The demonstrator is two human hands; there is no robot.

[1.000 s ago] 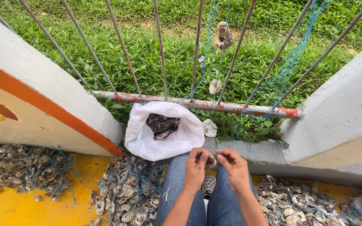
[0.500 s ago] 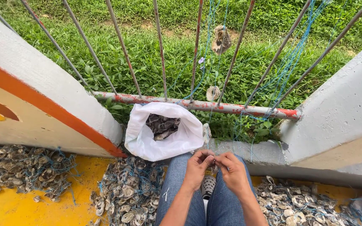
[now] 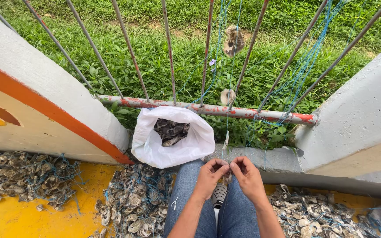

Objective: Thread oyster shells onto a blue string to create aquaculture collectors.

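Note:
My left hand [image 3: 211,177] and my right hand [image 3: 246,176] meet fingertip to fingertip above my knees, pinching a thin blue string [image 3: 228,119] between them. The string runs up through the rusty railing [image 3: 208,109]. Two oyster shells are threaded on it: one [image 3: 227,96] hangs at rail height, another [image 3: 233,40] higher up over the grass. A small pale shell piece [image 3: 225,141] dangles just above my fingers. A white sack [image 3: 173,139] holding loose shells stands open just left of my hands.
Heaps of shells tangled in blue string lie on the yellow floor at left [image 3: 27,176], centre [image 3: 133,202] and right [image 3: 314,216]. White concrete walls [image 3: 45,97] [image 3: 353,114] flank the railing. Grass [image 3: 164,48] lies beyond it.
The shell on the string has risen from beside the sack to rail height. My hands have drawn closer together, fingertips now touching.

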